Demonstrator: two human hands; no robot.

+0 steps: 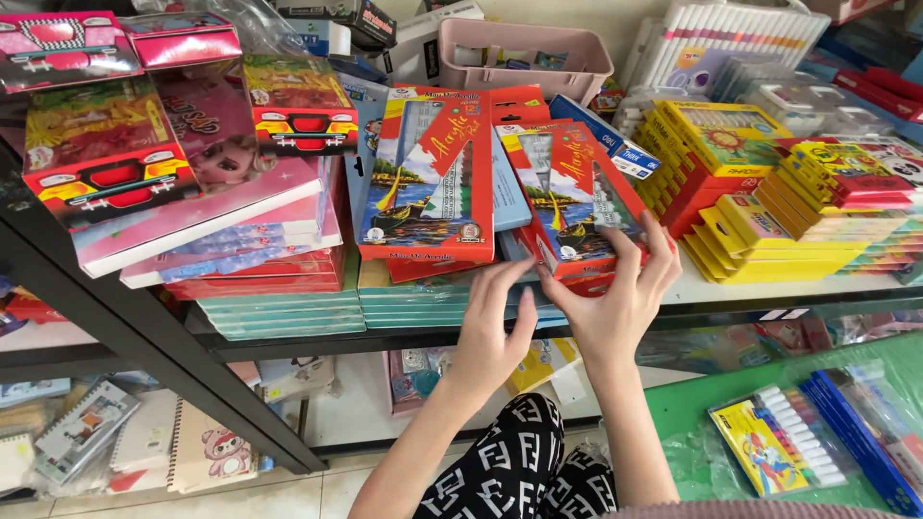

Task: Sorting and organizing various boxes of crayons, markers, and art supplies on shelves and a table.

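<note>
Right hand (615, 298) grips red paint box (575, 197) above it | left hand (490, 332) open, just below box

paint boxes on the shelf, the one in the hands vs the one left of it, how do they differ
The held paint box is gripped by the right hand and touched by the left hand; the left paint box is untouched. The held box tilts with its top leaning left; the left box sits nearly square. The held box looks narrower. Both are red boxes with a sailboat picture, lying on stacked boxes.
</note>
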